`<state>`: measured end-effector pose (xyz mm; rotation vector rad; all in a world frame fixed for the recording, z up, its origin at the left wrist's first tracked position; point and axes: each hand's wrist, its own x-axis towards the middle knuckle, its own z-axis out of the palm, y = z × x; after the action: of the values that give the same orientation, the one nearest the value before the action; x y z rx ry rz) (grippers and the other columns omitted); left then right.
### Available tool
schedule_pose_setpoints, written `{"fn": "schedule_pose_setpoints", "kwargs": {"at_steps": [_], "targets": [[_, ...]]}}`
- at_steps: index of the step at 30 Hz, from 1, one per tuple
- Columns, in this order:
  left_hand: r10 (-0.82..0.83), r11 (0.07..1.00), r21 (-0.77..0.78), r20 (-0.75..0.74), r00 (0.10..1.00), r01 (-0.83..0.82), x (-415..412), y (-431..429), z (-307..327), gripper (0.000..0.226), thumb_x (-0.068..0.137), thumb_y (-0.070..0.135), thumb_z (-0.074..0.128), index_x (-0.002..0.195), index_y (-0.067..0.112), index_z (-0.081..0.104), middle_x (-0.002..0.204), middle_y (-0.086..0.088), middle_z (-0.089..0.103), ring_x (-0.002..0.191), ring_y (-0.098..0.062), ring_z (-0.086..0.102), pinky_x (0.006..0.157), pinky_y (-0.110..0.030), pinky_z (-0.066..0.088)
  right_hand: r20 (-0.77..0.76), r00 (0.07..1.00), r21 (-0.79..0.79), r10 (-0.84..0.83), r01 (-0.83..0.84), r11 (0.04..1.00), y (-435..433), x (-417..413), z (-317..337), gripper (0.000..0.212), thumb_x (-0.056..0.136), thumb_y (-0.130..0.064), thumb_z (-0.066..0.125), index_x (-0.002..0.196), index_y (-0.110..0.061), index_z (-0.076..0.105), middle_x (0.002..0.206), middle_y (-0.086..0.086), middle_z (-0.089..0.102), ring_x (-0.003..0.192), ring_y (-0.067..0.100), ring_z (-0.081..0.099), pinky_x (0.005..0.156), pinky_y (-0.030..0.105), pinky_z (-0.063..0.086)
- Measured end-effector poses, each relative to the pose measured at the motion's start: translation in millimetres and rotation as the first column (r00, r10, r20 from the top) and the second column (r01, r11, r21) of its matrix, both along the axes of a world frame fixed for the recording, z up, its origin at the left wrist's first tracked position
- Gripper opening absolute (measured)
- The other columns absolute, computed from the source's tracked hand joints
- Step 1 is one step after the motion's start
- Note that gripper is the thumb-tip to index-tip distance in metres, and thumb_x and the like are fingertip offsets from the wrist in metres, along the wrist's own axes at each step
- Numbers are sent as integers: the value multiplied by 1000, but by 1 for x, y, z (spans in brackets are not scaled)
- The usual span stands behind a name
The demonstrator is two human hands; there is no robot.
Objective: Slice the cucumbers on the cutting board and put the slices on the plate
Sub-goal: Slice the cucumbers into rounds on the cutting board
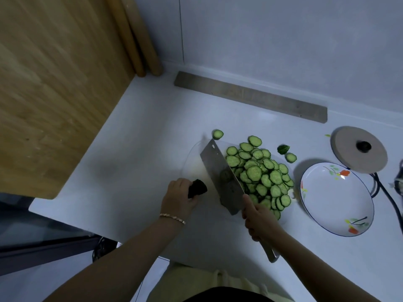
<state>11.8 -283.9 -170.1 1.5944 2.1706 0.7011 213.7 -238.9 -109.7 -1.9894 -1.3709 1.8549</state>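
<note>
A heap of cucumber slices (pixel 261 173) lies on the right half of the pale cutting board (pixel 194 158). My left hand (pixel 177 198) holds a short dark cucumber stub (pixel 197 188) on the board's left part. My right hand (pixel 259 219) grips the handle of a cleaver (pixel 222 177), whose blade stands between the stub and the heap, with a few slices stuck to its face. To the right of the board sits a white flowered plate (pixel 337 198) with nothing on it.
Loose slices (pixel 217 134) and a cucumber end (pixel 283 149) lie on the white counter beyond the board. A round lid (pixel 359 149) and black cables (pixel 383 192) sit at the far right. A wooden panel (pixel 54 83) rises on the left; a grey strip (pixel 250 99) lies by the wall.
</note>
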Motion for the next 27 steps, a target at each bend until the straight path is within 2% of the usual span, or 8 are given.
{"fn": "schedule_pose_setpoints", "kwargs": {"at_steps": [3, 6, 9, 13, 15, 18, 21, 27], "targets": [[-24, 1000, 12, 3, 1000, 24, 10, 10, -5, 33, 60, -4, 78, 90, 0, 67, 88, -17, 66, 85, -34, 56, 60, -40, 52, 22, 999, 58, 32, -33, 998, 1, -1, 8, 50, 94, -50, 41, 63, -10, 45, 40, -5, 36, 35, 13, 33, 39, 19, 29], [-57, 987, 147, -25, 998, 60, 13, 15, -17, 32, 51, -5, 76, 82, 2, 70, 79, -13, 68, 79, -18, 44, 52, -35, 56, 32, 999, 145, 36, -40, 989, 0, -3, 20, 49, 93, -49, 42, 61, -12, 41, 44, -2, 35, 38, 14, 31, 38, 19, 27], [-35, 980, 197, -19, 999, 38, 11, 16, -21, 26, 50, 1, 67, 75, 2, 72, 70, -12, 67, 73, -15, 40, 47, -31, 55, 31, 997, 185, 64, -68, 980, 0, -6, 30, 49, 94, -48, 41, 61, -13, 36, 45, -2, 34, 37, 14, 31, 37, 19, 28], [-43, 985, 167, -3, 999, 43, 12, 18, -16, 38, 40, -12, 82, 74, 1, 72, 65, -12, 65, 71, -16, 38, 45, -27, 53, 76, 984, 251, 159, -173, 952, -3, -9, 33, 50, 93, -49, 39, 64, -9, 40, 51, 6, 32, 44, 17, 30, 51, 27, 28], [-50, 986, 158, -18, 999, 52, 13, 17, -13, 44, 34, -14, 85, 72, 1, 72, 64, -11, 64, 69, -20, 48, 45, -23, 49, 106, 976, 264, 190, -212, 941, -4, -10, 32, 50, 94, -49, 39, 63, -9, 40, 53, 6, 32, 45, 17, 30, 55, 29, 27], [-67, 989, 130, -37, 997, 71, 13, 17, -8, 39, 38, -16, 82, 72, -1, 72, 63, -15, 60, 54, -33, 59, 42, -26, 50, 134, 971, 255, 197, -226, 940, -4, -11, 27, 52, 94, -49, 39, 57, -12, 39, 46, -1, 32, 39, 11, 30, 52, 27, 27], [-99, 988, 111, -71, 993, 106, 12, 17, -6, 31, 43, -8, 74, 72, -1, 72, 63, -14, 59, 51, -34, 59, 40, -23, 45, 142, 967, 247, 213, -243, 938, -5, -12, 23, 51, 93, -52, 39, 59, -13, 38, 43, -5, 30, 35, 7, 28, 50, 26, 26], [-101, 985, 126, -123, 987, 117, 12, 19, -4, 28, 42, -1, 74, 69, 3, 72, 60, -9, 59, 48, -30, 57, 39, -20, 39, 215, 939, 302, 268, -325, 896, -7, -15, 25, 53, 94, -50, 35, 58, -12, 36, 52, 4, 38, 47, 16, 37, 55, 29, 33]]}}
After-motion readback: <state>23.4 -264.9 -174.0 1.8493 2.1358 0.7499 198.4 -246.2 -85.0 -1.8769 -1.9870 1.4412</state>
